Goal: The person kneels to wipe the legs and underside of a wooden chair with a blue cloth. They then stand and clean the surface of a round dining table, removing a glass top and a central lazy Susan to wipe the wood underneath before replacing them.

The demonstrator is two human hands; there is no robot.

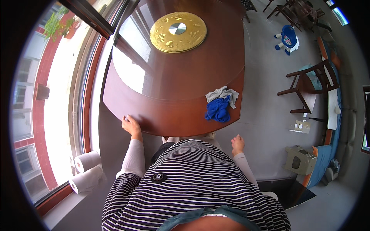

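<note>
In front of me stands a dark wooden dining table (185, 121) with a round clear glass sheet (185, 78) on top. My left hand (131, 125) is at the near left edge of the table, its fingers apart and holding nothing. My right hand (238, 144) hangs beside my body, off the near right corner, with loosely curled fingers and no object visible in it. Two crumpled cloths lie near that corner: a blue one (218, 109) and, partly behind it, a light grey one (222, 93). A gold patterned turntable disc (177, 42) with a silver centre sits farther back.
To the left, two white paper rolls (86, 170) lie on the sill beside a window. On the right are a wooden chair (313, 78), a small blue child's chair (288, 36), a beige plastic stool (300, 160) and a long sofa (348, 115).
</note>
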